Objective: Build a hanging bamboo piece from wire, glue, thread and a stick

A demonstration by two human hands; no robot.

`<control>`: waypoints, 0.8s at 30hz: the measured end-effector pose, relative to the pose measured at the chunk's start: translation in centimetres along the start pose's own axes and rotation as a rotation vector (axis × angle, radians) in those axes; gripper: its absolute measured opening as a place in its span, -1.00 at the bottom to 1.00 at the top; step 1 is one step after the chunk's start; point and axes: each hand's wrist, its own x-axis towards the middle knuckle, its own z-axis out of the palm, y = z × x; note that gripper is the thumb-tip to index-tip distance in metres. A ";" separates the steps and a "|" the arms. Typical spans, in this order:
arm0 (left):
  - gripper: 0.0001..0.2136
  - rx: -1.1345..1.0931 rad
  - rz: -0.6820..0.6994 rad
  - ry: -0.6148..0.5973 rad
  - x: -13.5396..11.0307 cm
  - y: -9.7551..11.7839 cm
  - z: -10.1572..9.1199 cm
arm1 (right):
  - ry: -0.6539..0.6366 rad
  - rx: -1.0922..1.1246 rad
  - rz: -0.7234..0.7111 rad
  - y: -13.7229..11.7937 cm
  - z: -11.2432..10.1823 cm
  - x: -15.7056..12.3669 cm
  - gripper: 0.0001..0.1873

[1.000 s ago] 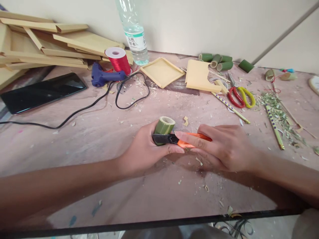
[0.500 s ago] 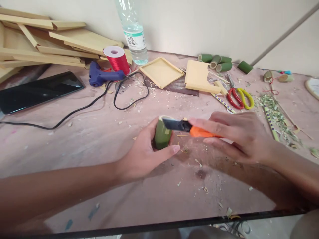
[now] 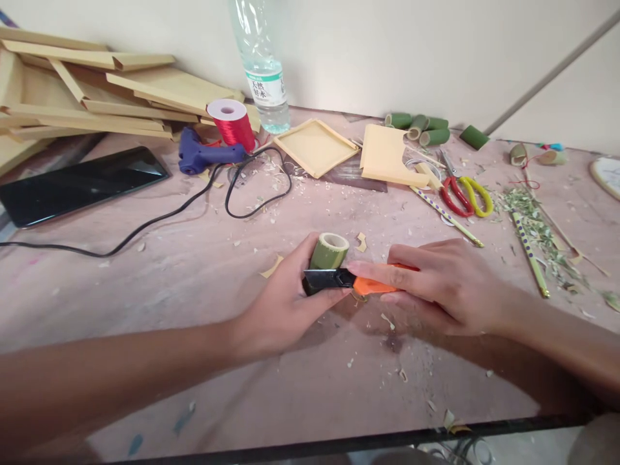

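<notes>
My left hand [image 3: 285,303] is wrapped round a short green bamboo tube [image 3: 328,252] with a pale open end that points away from me. An orange utility knife [image 3: 351,281] with a black front is gripped in my right hand [image 3: 440,284], the forefinger stretched along its top. The knife's black front lies across the near side of the tube, against my left thumb. Both hands hover just above the pinkish table [image 3: 194,271], near its middle.
Wood shavings litter the table. A dark tablet [image 3: 77,184], stacked wooden frames [image 3: 97,90], a blue glue gun [image 3: 206,154] with black cord, a red thread spool [image 3: 232,123] and a water bottle [image 3: 261,71] lie behind. A wooden tray [image 3: 314,147], red-yellow scissors [image 3: 462,194], more bamboo tubes [image 3: 421,126] and dotted sticks [image 3: 530,252] are at the right.
Half a second ago the knife was lifted to the tube's far rim. It is now back down across the tube's near side, and the tube points away again.
</notes>
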 end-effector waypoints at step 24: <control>-0.65 -0.064 -0.150 -0.040 0.1 1.0 0.2 | 0.012 0.067 0.138 -2.8 0.7 -1.1 -0.46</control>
